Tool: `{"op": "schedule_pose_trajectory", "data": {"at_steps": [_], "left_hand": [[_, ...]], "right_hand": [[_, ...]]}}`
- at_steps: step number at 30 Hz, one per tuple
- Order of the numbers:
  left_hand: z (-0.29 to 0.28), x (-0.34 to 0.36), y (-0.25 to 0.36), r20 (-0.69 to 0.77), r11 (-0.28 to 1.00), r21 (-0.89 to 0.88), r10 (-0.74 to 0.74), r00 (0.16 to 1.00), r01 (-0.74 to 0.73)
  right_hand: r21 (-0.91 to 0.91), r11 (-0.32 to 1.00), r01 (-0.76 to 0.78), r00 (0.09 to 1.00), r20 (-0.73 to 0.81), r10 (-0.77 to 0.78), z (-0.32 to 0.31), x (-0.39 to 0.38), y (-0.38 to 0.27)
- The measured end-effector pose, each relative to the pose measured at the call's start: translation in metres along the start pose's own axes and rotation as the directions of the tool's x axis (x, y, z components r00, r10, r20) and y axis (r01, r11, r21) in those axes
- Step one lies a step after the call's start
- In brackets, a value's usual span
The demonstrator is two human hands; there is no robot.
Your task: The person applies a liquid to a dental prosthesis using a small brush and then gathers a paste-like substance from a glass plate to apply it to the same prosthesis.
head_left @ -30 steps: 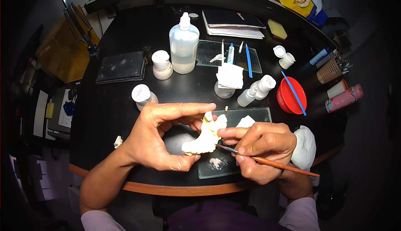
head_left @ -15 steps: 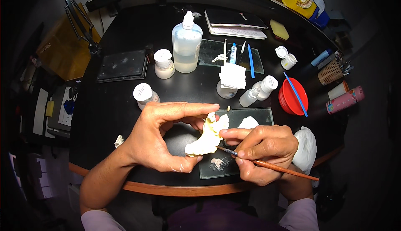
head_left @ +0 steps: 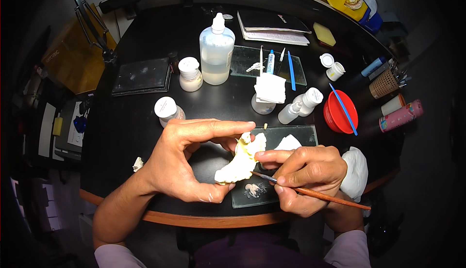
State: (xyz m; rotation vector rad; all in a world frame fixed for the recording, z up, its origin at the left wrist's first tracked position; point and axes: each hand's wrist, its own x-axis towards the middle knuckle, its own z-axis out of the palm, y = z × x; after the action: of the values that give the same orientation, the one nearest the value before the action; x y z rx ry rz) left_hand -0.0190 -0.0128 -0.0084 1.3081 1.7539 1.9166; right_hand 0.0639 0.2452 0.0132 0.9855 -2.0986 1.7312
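Observation:
My left hand (head_left: 187, 159) is closed around a pale yellow-white, curved plaster dental cast (head_left: 240, 161), gripping it between the thumb below and the fingers above. My right hand (head_left: 310, 176) holds a fine brush (head_left: 310, 192) with a reddish-brown wooden handle like a pen. Its tip meets the lower right edge of the cast, and a right fingertip rests near the cast's right side. Under both hands lies a glass slab (head_left: 306, 133), bearing a small smear of pinkish-white paste (head_left: 253, 189). Strong light washes out the cast's surface detail.
Behind my hands stand white-lidded jars (head_left: 190, 76), a large squeeze bottle (head_left: 217, 57), and a small dropper bottle (head_left: 290, 113). A red bowl (head_left: 335, 115) with a blue stick across it is to the right, near crumpled white tissue (head_left: 355, 171). The wooden desk edge (head_left: 204, 219) runs in front.
Both hands keep nearly the same place. The brush and right hand have shifted very slightly down along the cast's edge.

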Motion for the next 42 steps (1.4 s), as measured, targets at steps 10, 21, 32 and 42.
{"op": "schedule_pose_trajectory", "data": {"at_steps": [10,21,32,42], "left_hand": [[-0.0002,0.0004,-0.0007,0.002,1.0,-0.005,0.019,1.0,-0.019],[-0.0002,0.0012,0.0002,0.003,0.999,-0.02,0.026,1.0,-0.026],[-0.0004,0.0007,0.0001,0.005,1.0,-0.014,0.027,1.0,-0.027],[-0.0008,-0.0003,-0.0034,0.002,0.999,-0.025,0.024,1.0,-0.024]], "right_hand": [[-0.023,0.999,0.025,0.997,-0.066,-0.027,0.0039,0.0021,0.0003],[-0.014,1.0,0.017,0.998,-0.064,-0.018,0.004,0.0018,-0.0002],[0.009,0.999,0.049,0.999,0.017,-0.049,-0.0026,-0.0016,0.0027],[-0.001,1.0,0.023,0.998,-0.066,-0.023,0.0049,0.0007,0.0038]]}}
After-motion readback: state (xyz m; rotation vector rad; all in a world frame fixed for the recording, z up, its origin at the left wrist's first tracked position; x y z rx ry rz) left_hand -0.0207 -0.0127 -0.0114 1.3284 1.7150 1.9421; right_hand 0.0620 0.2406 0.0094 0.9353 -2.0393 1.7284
